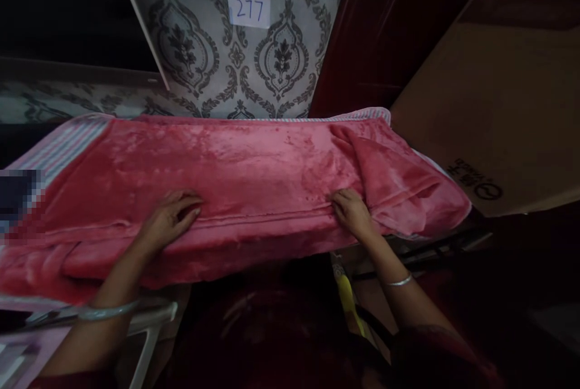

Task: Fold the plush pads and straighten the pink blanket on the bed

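A pink plush blanket [254, 165] lies folded in a long strip in front of me, with a raised fold edge along its near side. My left hand [174, 217] is at that edge on the left, thumb and fingers curled together on the fabric. Farther right, my right hand [351, 211] pinches the same fold, its fingertips pressed into the plush. A loose, rumpled flap [399, 177] of the blanket lies just beyond the right hand. Striped lining [67, 141] shows at the left end. What supports the blanket is mostly hidden.
A large cardboard box [498, 99] stands at the right, close to the blanket's end. Behind are a patterned wall with a paper marked 277 [249, 9] and a dark screen [72, 8]. A white frame [151, 328] and a yellow object [348, 301] are below.
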Motion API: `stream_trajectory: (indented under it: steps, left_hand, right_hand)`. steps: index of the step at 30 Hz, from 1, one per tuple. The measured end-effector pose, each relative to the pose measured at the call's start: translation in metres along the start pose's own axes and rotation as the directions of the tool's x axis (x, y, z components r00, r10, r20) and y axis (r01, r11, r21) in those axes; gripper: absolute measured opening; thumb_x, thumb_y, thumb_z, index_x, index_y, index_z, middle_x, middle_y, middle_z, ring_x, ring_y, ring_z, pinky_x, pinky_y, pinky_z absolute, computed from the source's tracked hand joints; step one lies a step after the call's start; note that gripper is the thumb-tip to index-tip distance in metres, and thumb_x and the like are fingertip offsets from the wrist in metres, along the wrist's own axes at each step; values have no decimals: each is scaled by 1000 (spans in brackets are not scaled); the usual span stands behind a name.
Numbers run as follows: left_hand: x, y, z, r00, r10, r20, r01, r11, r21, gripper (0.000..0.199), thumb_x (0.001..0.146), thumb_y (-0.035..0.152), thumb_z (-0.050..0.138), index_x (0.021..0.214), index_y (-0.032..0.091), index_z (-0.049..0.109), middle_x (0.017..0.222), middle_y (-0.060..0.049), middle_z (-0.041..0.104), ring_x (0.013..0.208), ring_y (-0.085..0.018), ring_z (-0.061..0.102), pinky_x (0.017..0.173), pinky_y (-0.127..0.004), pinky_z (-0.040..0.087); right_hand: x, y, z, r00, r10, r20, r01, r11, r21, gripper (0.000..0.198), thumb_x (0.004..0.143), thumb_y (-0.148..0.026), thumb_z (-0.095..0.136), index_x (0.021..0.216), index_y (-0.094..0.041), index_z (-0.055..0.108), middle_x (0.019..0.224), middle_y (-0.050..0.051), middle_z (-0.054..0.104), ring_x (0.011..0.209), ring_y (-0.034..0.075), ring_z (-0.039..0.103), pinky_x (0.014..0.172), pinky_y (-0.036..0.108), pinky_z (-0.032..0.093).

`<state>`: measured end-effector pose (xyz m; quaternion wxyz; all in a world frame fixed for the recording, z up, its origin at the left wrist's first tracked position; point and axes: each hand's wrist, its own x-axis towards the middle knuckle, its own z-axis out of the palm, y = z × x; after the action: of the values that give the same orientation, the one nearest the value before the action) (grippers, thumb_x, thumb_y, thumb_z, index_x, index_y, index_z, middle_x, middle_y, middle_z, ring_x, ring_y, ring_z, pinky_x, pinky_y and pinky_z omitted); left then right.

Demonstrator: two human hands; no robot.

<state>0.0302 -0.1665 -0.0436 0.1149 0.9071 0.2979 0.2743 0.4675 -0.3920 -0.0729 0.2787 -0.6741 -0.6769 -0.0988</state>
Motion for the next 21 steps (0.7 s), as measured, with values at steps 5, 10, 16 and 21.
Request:
stream_trajectory:
  steps: [5, 10, 16, 21]
  left_hand:
    - [-3, -7, -5, 998, -67, 2, 67, 994, -83, 34, 88, 49, 51, 85, 21, 71, 99, -9, 71, 99, -24, 67, 92, -37, 54]
    - [27, -7, -11, 978, -187, 90, 191, 981, -38, 39, 81, 59, 51, 83, 26, 71, 98, -6, 76, 92, -28, 70, 89, -40, 56]
    - [113, 30, 24, 966, -95, 242, 96, 995, 11, 54, 80, 60, 44, 106, 21, 72, 118, -11, 76, 108, -31, 70, 102, -42, 52]
    - [189, 68, 65, 932, 88, 350, -132, 986, 103, 69, 86, 57, 42, 137, 13, 60, 150, -15, 57, 137, -32, 54, 118, -44, 40]
  right_hand:
    - [-9, -2, 5, 994, -20, -107, 25, 999, 48, 23, 94, -14, 50, 95, -20, 72, 90, 9, 68, 88, 24, 62, 81, 38, 51]
    - [-16, -14, 10, 970, 12, -243, 30, 985, 169, 23, 96, -13, 50, 102, -21, 71, 96, 8, 69, 95, 23, 64, 84, 38, 52]
    - [-31, -2, -6, 833, 266, -485, -149, 952, 266, 21, 98, -23, 50, 97, -23, 71, 91, 6, 71, 88, 21, 66, 80, 37, 54]
    - [-45, 46, -37, 440, 621, -648, -374, 783, 496, 26, 90, -43, 59, 95, -20, 69, 90, 6, 70, 81, 21, 65, 73, 36, 54]
